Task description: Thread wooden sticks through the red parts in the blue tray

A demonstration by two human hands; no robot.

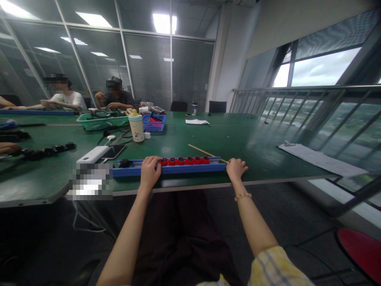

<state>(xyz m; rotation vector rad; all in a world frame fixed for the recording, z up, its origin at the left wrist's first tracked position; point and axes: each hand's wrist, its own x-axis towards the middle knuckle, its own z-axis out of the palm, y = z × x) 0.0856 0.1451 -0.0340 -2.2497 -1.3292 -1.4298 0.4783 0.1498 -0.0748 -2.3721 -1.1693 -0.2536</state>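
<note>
A long blue channel-shaped rail lies along the near edge of the table, with a row of several red blocks with black tops standing in it. My left hand is closed over the rail, its fingertips by the leftmost red block. A small black part sits at the rail's left end. By the right end, my right hand has its fingers closed around the near end of a thin gold-coloured rod, which slants away to the left behind the rail.
Left of the rail are a white power bank and a phone. Beyond stand a cream cup, a green basket and a blue basket. A clipboard lies right. Two people sit far left.
</note>
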